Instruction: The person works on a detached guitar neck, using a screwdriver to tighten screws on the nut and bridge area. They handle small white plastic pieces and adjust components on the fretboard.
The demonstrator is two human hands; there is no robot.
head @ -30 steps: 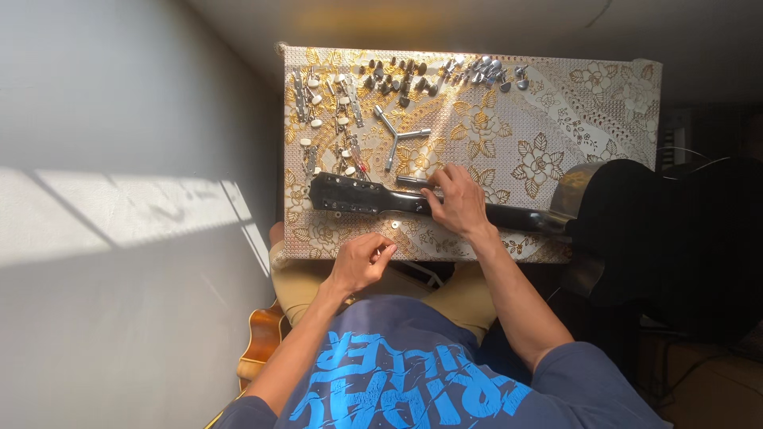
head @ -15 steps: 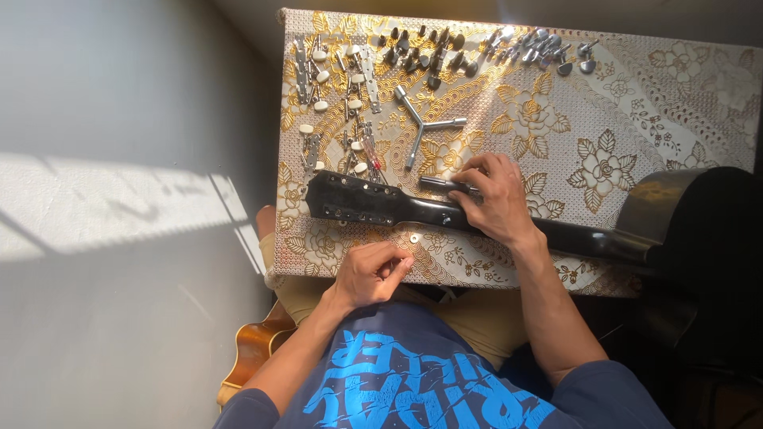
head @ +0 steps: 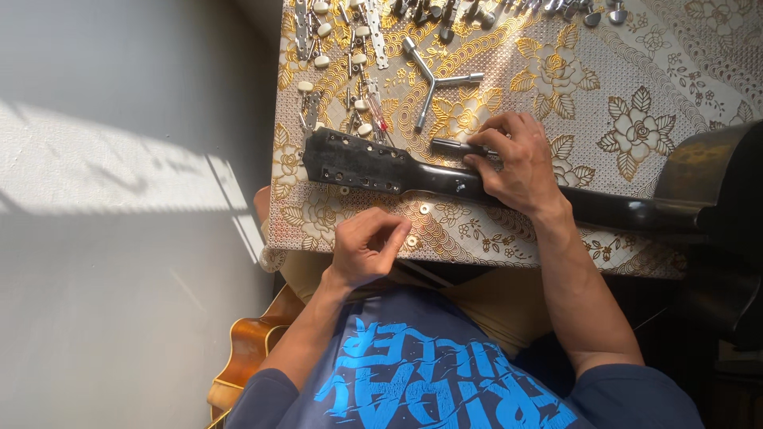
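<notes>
I see the black guitar neck point(head: 445, 181) lying across the table point(head: 636, 87), parallel to the near edge, its headstock point(head: 350, 163) toward the left edge and the glossy body point(head: 715, 183) hanging past the right. The headstock looks stripped: bare peg holes, no tuners, no strings that I can make out. By my reading the taking-apart is largely done and fitting of parts remains, though I cannot tell how many pieces are still to go on.

My right hand point(head: 517, 163) presses on the neck just beside the headstock, its fingers curled over a short dark metal tool point(head: 453, 147) that lies against the neck. My left hand point(head: 367, 246) hovers at the near edge, fingertips pinched close; whether a small part sits between them I cannot tell. A small washer point(head: 412, 241) lies just beside it on the cloth.

The cloth is plastic lace, gold flowers on white, shiny. A steel three-armed wrench point(head: 437, 83) lies beyond the neck. Rows of chrome tuners with cream knobs point(head: 334, 48) fill the far left corner. A second, orange wooden guitar point(head: 246, 357) rests on the floor below.
</notes>
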